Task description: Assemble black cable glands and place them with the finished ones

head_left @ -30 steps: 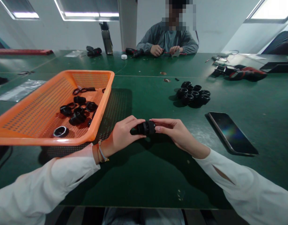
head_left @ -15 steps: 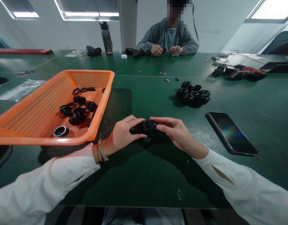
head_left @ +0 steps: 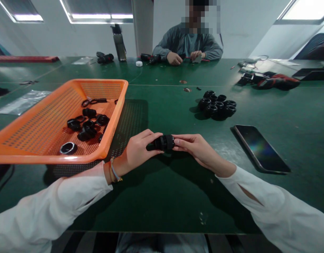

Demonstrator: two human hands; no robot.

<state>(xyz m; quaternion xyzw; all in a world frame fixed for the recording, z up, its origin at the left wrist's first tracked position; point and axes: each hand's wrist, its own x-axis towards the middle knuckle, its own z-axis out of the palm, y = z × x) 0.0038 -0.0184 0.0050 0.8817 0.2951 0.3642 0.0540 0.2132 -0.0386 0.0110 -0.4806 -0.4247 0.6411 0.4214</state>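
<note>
My left hand point(head_left: 140, 147) is closed on a black plastic cable gland point(head_left: 165, 142), thumb below and fingers above its left part. The gland lies sideways just over the table, its ribbed ring turned to the right. At its right end, the thumb and fingertips of my right hand point(head_left: 196, 149) pinch the edge; exactly what they grip there is partly hidden. Left of my hands stands an orange perforated basket point(head_left: 116, 119) holding several loose black fittings point(head_left: 88, 130) and a black ring with a shiny rim point(head_left: 68, 148).
Beyond my right hand sits a cluster of black round caps point(head_left: 217, 105). A phone point(head_left: 260, 147) lies to the right. Across the green table point(head_left: 162, 196) a person point(head_left: 189, 45) handles small parts. A bottle point(head_left: 119, 44) and power tools point(head_left: 278, 81) are further back.
The fingers of my right hand have drawn closer together at the gland's right end, showing more of its ribbed ring. My left hand holds nearly still.
</note>
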